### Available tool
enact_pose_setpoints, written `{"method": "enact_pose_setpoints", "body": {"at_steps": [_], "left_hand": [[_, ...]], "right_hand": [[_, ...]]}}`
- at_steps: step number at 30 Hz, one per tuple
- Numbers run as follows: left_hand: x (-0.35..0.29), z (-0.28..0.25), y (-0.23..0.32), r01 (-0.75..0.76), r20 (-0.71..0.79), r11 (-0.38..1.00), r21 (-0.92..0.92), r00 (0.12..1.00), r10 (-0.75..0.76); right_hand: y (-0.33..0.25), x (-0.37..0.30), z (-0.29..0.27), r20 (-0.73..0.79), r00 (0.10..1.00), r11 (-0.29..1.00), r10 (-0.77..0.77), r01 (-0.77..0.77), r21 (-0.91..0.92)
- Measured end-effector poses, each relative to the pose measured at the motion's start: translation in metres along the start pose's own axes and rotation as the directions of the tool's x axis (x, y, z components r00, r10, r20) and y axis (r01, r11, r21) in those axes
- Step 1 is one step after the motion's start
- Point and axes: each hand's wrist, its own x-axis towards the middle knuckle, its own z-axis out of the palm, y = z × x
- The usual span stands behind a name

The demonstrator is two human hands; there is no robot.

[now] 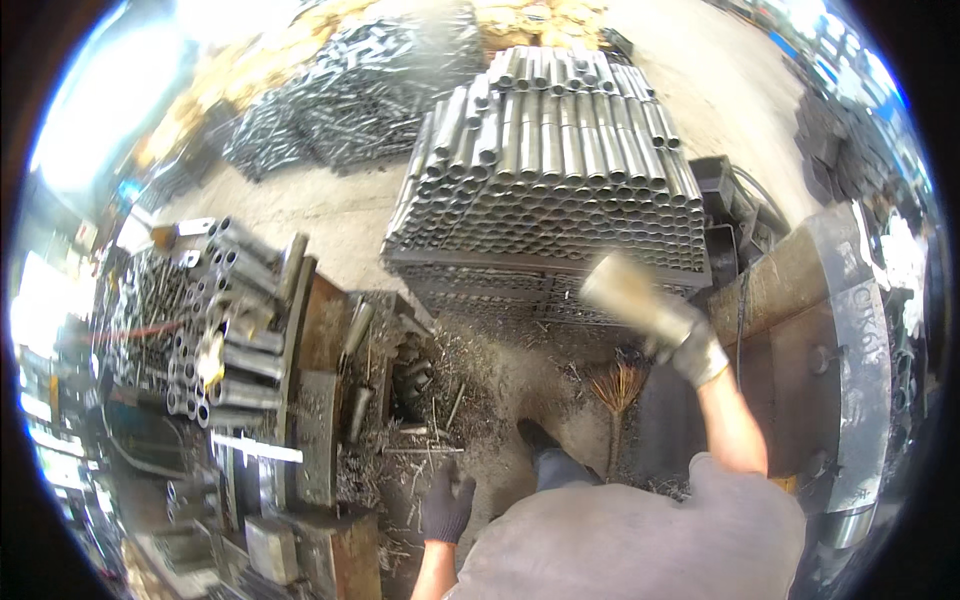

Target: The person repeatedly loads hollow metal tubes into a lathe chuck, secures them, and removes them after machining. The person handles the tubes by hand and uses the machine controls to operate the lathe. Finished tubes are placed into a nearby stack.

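Note:
My right hand [690, 348], in a grey glove, is stretched out to the right of my body, level with the near face of the big tube stack. It is wrapped round one end of a short metal tube [625, 288], which points up and left and is smeared by motion. Low and to the left, my left hand [447, 505] hangs in a dark glove with its fingers apart and nothing in it. Ahead, a tall stack of shiny metal tubes [570, 145] rests on a metal rack [480, 262], its upper layers uneven.
Shorter tubes [235, 365] lie piled on a bench to my left. A large metal housing [850, 350] stands close on my right. A straw broom [617, 385] is by my feet, among metal scraps on the floor. Farther back lies a heap of metal parts [350, 95].

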Motion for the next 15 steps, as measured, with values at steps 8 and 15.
{"method": "enact_pose_setpoints", "body": {"at_steps": [8, 15], "left_hand": [[-0.148, -0.064, -0.063, -0.319, -0.414, 0.808, 0.496, 0.731, 0.543], [-0.346, -0.086, -0.225, 0.119, -0.921, 0.991, -0.061, 0.376, -0.101]], "right_hand": [[0.094, -0.157, 0.333, 0.787, 0.363, 0.863, 0.499, -0.293, -0.412], [0.078, -0.295, 0.509, 0.925, -0.136, 0.810, 0.355, 0.539, -0.232]]}}
